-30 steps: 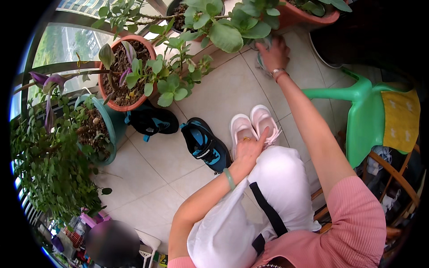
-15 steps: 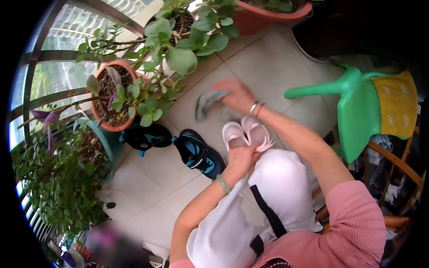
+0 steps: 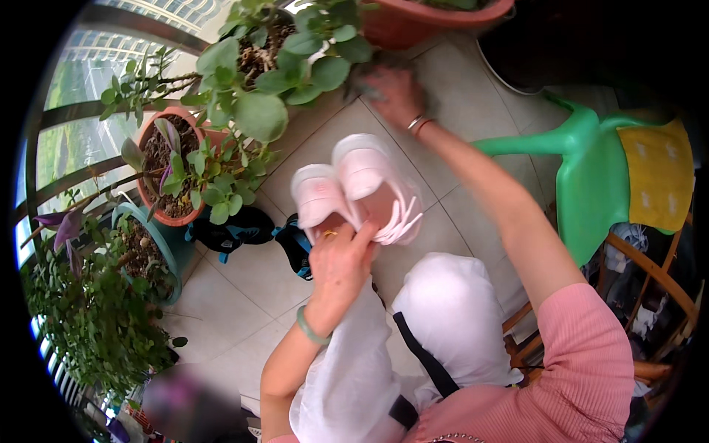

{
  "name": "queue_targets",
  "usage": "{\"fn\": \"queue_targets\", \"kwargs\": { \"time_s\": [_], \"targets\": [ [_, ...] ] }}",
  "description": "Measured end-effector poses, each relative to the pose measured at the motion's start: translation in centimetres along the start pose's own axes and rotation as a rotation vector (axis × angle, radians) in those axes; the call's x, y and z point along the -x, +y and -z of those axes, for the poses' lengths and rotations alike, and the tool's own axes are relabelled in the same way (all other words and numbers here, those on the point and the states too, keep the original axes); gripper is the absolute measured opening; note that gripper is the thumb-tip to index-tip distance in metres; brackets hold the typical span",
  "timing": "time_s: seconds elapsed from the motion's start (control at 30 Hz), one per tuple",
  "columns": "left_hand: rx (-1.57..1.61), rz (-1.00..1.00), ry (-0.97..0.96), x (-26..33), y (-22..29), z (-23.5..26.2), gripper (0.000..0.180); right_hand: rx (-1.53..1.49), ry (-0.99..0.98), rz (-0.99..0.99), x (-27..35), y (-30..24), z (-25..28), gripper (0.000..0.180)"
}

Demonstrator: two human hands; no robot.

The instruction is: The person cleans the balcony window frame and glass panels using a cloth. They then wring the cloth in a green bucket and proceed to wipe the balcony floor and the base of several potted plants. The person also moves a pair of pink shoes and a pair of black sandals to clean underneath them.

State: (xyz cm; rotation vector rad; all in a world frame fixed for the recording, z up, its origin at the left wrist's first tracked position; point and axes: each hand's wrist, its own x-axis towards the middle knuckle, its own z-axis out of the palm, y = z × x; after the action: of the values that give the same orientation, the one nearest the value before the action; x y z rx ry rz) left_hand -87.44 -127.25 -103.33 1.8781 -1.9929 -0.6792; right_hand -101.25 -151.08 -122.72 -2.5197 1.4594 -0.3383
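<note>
A pair of pale pink shoes (image 3: 360,174) with laces hangs in my left hand (image 3: 339,267), whose fingers and thumb are closed over the near ends. The pair is held side by side above the tiled floor, heels pointing away from me. Farther off, my right hand (image 3: 396,94) reaches toward the floor by the red planter, smeared by motion. A grey-green cloth (image 3: 375,83) is bunched in it, its outline blurred. Left of the pink pair, a black-and-blue shoe (image 3: 297,249) is partly hidden behind my left hand, and its mate (image 3: 240,229) sits near the pots.
At the far edge stands a red planter (image 3: 399,22). Potted plants, one in a terracotta pot (image 3: 185,218), line the railing (image 3: 74,114) on the left. To the right is a green plastic chair (image 3: 591,184) with a yellow cloth (image 3: 657,173), beside a wooden frame (image 3: 650,269).
My left hand has lifted the pink shoes and moved them away from my knees, to the left. My right hand has moved farther out with the cloth, toward the red planter.
</note>
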Motion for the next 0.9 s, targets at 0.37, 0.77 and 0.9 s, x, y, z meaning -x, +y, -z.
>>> {"fn": "queue_targets", "kwargs": {
  "time_s": [0.37,0.77,0.9],
  "targets": [
    [-0.062,-0.018,0.065,0.7,0.9,2.9,0.035,-0.982,-0.608,0.227,21.9,-6.5,4.9,0.043],
    [-0.173,0.146,0.169,-3.1,-3.3,-0.3,0.030,-0.651,-0.171,0.021,16.6,2.9,9.4,0.036],
    [-0.181,0.152,0.150,-2.2,-3.9,0.0,0.032,-0.394,0.119,-0.011,6.0,6.1,7.0,0.044]
  ]
}}
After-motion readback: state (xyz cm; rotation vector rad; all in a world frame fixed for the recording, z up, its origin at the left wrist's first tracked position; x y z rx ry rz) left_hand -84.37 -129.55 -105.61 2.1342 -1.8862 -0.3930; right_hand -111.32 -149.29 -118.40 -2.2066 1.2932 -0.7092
